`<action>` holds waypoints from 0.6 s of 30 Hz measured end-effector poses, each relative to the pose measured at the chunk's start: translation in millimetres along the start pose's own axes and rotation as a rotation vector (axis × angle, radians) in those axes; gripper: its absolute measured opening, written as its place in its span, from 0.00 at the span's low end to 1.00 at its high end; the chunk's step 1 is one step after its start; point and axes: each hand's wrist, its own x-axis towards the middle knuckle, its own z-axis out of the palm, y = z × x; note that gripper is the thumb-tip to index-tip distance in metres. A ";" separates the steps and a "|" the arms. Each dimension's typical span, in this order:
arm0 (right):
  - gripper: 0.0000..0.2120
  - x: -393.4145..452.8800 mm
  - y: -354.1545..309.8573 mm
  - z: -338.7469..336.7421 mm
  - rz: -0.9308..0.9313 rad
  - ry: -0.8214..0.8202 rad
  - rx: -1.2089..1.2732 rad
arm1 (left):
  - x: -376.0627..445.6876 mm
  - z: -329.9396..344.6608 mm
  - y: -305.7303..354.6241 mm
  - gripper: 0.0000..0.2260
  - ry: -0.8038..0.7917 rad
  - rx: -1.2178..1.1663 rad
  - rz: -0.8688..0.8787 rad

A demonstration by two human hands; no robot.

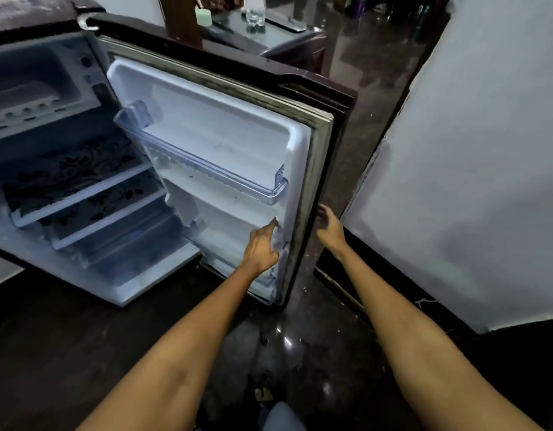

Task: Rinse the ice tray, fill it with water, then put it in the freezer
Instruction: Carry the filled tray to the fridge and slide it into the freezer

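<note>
A small fridge stands open, its door (225,141) swung wide toward me. The freezer compartment (35,79) sits at the top left of the cabinet, with a pale tray-like shape inside that I cannot identify. My left hand (262,244) rests with straight fingers on the door's inner liner near its free edge. Just past that edge, my right hand (329,227) is on the outer side of the door, fingers relaxed. Neither hand holds anything. No ice tray shows clearly.
Patterned shelves (82,181) fill the fridge cabinet below the freezer. A white wall panel (471,166) stands close on the right. Behind the door is a dark table with a glass (255,12). The floor is dark and wet-looking.
</note>
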 end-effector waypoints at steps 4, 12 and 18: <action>0.26 -4.2 -1.4 -2.5 -0.016 0.003 0.023 | -8.9 7.3 1.9 0.36 0.011 -0.046 -0.059; 0.13 -34.7 -2.0 17.1 -0.047 0.007 -0.092 | -44.0 20.7 -13.3 0.35 0.180 -0.303 -0.248; 0.06 -86.0 -2.8 72.7 0.032 0.001 -0.060 | -99.1 14.5 -59.9 0.35 0.402 -0.449 -0.314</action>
